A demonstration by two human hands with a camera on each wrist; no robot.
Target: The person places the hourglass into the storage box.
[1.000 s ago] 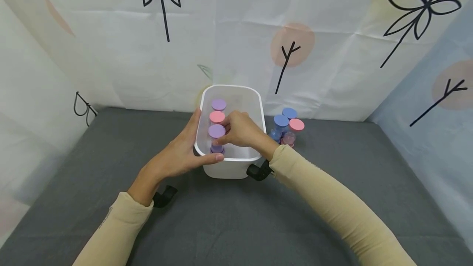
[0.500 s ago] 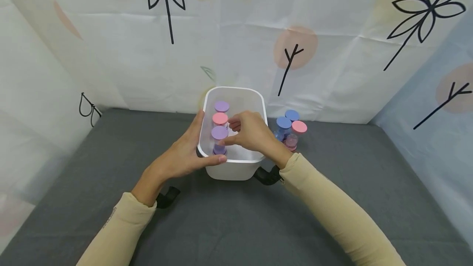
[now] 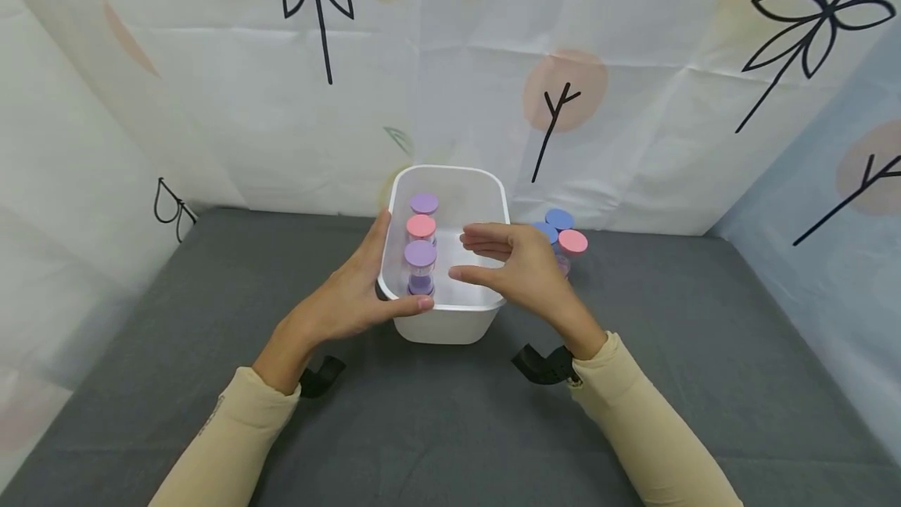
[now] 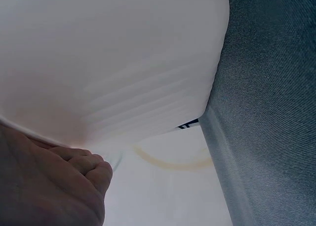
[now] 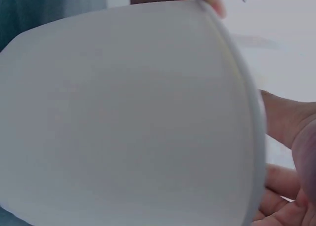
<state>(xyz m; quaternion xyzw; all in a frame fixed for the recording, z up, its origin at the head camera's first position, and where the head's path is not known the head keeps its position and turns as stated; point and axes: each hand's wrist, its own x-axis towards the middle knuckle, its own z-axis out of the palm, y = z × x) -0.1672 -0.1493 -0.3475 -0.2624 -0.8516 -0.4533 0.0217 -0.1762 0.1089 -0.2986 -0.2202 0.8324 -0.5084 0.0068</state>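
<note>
A white plastic bin (image 3: 445,329) stands near the back of the table. My left hand (image 3: 345,296) holds its front left corner, thumb over the rim and fingers along the outer side wall. Inside, three small capped bottles line the left wall: a purple one (image 3: 420,255) in front, a pink one (image 3: 421,226) in the middle and another purple one (image 3: 425,203) behind. Over the bin's right side hovers my right hand (image 3: 531,268), thumb and fingers spread apart around nothing. The bin's wall (image 5: 133,112) fills most of the right wrist view.
Right of the bin, partly behind my right hand, cluster two blue-capped bottles (image 3: 559,218) and a pink-capped bottle (image 3: 572,242). A dark grey cloth (image 3: 436,429) covers the table. Behind hangs a patterned white curtain (image 3: 464,108).
My right hand has let go of the front purple bottle, which stays in the bin, and moved right with its fingers opening. The left hand keeps its place on the bin.
</note>
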